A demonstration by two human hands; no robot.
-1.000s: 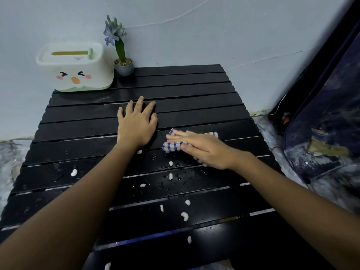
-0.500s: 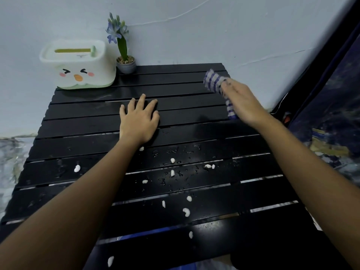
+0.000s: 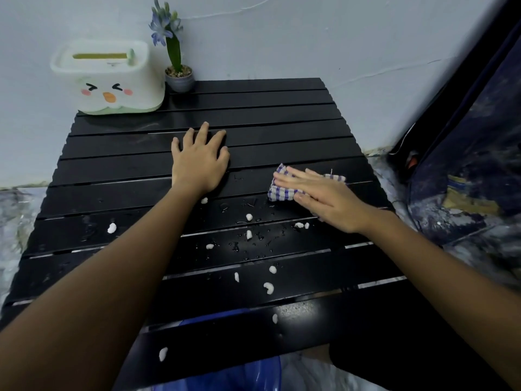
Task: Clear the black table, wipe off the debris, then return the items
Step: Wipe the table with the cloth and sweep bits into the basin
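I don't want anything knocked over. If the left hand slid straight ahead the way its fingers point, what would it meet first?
Probably nothing on the black slatted table. The left hand points toward the back edge, right of the small grey flower pot, so the pale wall likely comes first.

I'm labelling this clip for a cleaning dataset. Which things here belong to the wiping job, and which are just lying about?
Part of the job:
black table
checked cloth under right hand
white debris
tissue box
flower pot

Just about:
blue basin
dark curtain

A home corner: cartoon-faced tissue box (image 3: 108, 77) and potted flower (image 3: 176, 52) against a painted wall (image 3: 310, 38).
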